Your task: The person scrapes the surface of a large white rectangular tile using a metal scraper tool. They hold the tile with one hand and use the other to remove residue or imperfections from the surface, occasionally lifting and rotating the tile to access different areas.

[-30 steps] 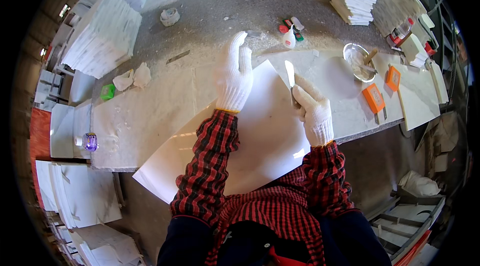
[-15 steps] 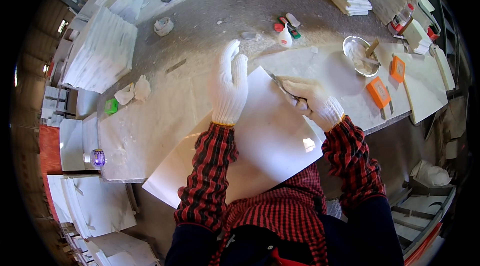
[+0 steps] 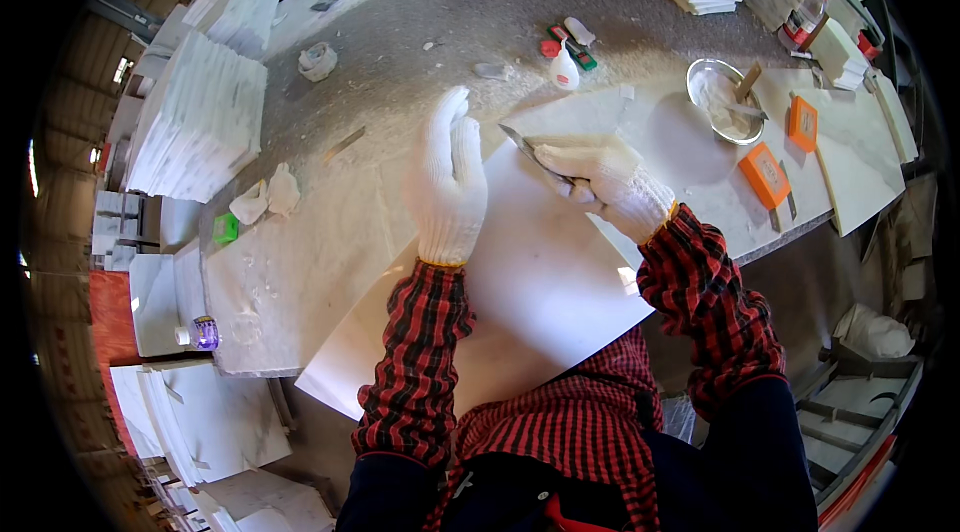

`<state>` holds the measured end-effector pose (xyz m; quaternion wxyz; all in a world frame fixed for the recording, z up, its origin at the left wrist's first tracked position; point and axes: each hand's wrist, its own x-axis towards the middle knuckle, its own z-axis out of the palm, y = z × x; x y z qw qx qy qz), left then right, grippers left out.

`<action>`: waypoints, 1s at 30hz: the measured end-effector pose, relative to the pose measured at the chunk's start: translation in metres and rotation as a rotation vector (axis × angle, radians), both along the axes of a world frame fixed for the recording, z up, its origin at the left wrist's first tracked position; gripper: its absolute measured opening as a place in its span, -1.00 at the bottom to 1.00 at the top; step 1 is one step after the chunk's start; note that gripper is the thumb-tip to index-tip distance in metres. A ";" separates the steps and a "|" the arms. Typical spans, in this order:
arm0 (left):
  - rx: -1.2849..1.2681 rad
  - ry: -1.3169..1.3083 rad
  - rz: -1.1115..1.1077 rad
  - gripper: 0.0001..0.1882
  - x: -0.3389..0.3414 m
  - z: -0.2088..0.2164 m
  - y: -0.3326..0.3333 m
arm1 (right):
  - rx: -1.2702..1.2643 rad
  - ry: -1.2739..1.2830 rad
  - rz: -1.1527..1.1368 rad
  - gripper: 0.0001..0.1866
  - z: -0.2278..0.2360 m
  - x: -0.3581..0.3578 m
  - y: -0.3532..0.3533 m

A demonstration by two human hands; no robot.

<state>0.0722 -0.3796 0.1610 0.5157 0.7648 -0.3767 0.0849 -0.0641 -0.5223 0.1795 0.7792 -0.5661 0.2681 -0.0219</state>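
Observation:
A glossy white slab (image 3: 540,272) lies slantwise before me, one corner pointing away and its near edge at my apron. My left hand (image 3: 448,177), in a white knitted glove, stands edge-on at the slab's left side with its fingers stretched out. Nothing shows in it, though its palm side is partly hidden. My right hand (image 3: 600,177), gloved alike, is wrapped round a thin metal blade (image 3: 528,148). The blade's tip is at the slab's far corner, pointing away and left. Whether it touches the slab I cannot tell.
A metal bowl of pale paste (image 3: 722,102) holds a wooden-handled tool. Orange boxes (image 3: 765,175) lie at the right. A small white squeeze bottle (image 3: 564,67) stands beyond the slab. Stone tile stacks (image 3: 200,112) rise at the left; a purple-labelled bottle (image 3: 205,333) lies near the bench's left edge.
My right hand has moved left with the blade, whose tip has come nearer my left hand. My left hand has shifted slightly left and stays outstretched. The whole view has turned a little.

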 end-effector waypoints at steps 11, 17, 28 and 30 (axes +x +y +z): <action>0.030 -0.059 -0.014 -0.68 0.009 -0.008 0.000 | -0.093 0.017 0.078 -0.72 0.001 -0.019 0.000; 0.055 -0.046 -0.013 -0.68 0.006 -0.006 -0.002 | -0.180 0.012 0.097 -0.68 0.009 -0.001 -0.003; 0.057 -0.004 -0.035 -0.66 0.007 -0.006 -0.008 | 0.022 -0.125 -0.030 -0.63 -0.015 0.010 -0.003; 0.052 -0.002 -0.033 -0.66 0.008 -0.007 -0.008 | 0.041 -0.072 0.002 -0.63 -0.010 0.011 -0.005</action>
